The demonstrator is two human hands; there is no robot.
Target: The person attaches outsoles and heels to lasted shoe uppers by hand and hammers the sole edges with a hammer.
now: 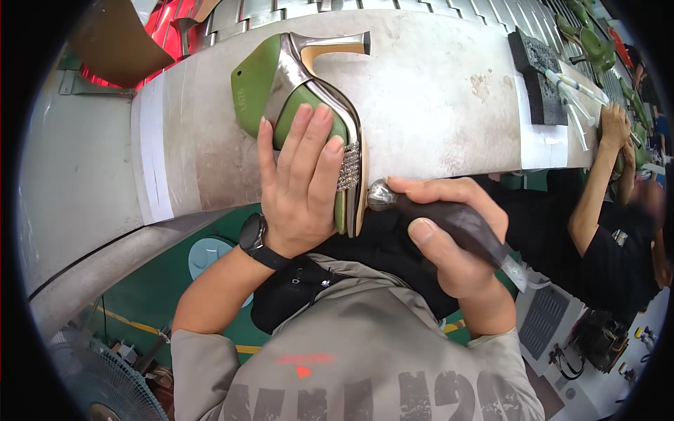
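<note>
On the pale, stained bench (pixel 435 105): green, metallic-trimmed high-heeled shoe (pixel 298 98) on its side, toe past the near edge (pixel 463 172).
Your left hand (pixel 302 184): palm down, fingers extended over the upper; thumb hidden, clasp cannot be told.
Your right hand (pixel 456 268): curled round the dark, round-metal-headed tool (pixel 456 226), head just beside the sole (pixel 364 160).
Rightward room: bench surface, reaching the rectangular black foam block (pixel 537 77).

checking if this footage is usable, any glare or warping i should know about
In the head view, the bench looks pale and bright mid-surface; also in the head view, glints show on the shoe's metallic trim and the tool's rounded head; its bench edges bend, with black corners.
</note>
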